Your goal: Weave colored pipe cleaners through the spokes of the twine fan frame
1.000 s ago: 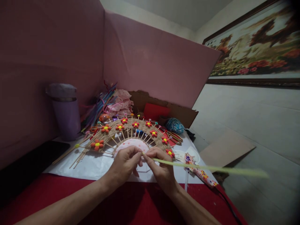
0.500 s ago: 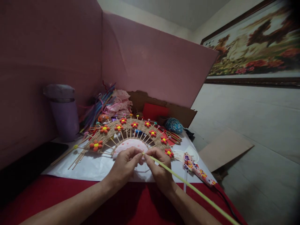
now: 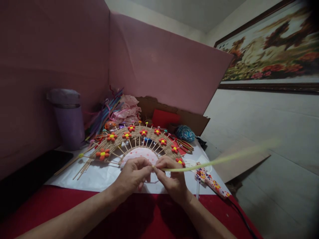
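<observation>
My left hand (image 3: 132, 176) and my right hand (image 3: 171, 177) meet in a pinch over the white paper (image 3: 99, 176), both closed on the near end of a long yellow-green pipe cleaner (image 3: 219, 160). Its free end stretches out to the right, raised and blurred. Just beyond my fingers lies a half-round woven twine fan (image 3: 136, 137) on wooden skewers, dotted with red and yellow flowers, around a pink dotted half-disc (image 3: 139, 153).
A purple lidded tumbler (image 3: 68, 116) stands at the left by the pink partition (image 3: 161, 63). Coloured pipe cleaners (image 3: 104, 113), pink cloth, a blue yarn ball (image 3: 185, 133) and a patterned glue gun (image 3: 211, 182) lie around. A dark phone (image 3: 32, 172) rests left on the red tablecloth.
The free end of the pipe cleaner swung from level down toward the lower right, then up to the right. Both hands stayed pinched at its near end.
</observation>
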Demonstrator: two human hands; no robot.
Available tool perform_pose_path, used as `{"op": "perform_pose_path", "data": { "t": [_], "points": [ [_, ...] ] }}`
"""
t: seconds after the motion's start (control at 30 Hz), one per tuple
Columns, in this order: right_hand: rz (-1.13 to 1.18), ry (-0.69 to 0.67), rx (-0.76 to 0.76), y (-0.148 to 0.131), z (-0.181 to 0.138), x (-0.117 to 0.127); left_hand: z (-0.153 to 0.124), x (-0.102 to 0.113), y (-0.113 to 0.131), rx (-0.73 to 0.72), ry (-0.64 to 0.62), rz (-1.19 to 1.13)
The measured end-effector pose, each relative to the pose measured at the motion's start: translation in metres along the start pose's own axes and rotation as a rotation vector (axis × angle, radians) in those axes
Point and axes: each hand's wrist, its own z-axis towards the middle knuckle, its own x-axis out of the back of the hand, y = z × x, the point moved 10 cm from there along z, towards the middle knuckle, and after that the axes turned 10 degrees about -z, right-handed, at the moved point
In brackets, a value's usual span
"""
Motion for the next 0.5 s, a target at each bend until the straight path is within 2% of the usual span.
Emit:
{"op": "perform_pose_path", "data": {
  "t": [0.23,0.37,0.5],
  "points": [
    [-0.161,0.051,0.161,-0.015,-0.011,-0.009,-0.002,0.014,-0.014,0.024,0.225,-0.236],
    [-0.202,0.083,0.150,-0.016,-0.011,-0.007,0.000,0.009,-0.015,0.014,0.169,-0.270],
    [-0.109,0.076,-0.009,-0.002,-0.005,0.001,0.002,0.006,-0.007,-0.003,0.087,-0.154]
  ]
}}
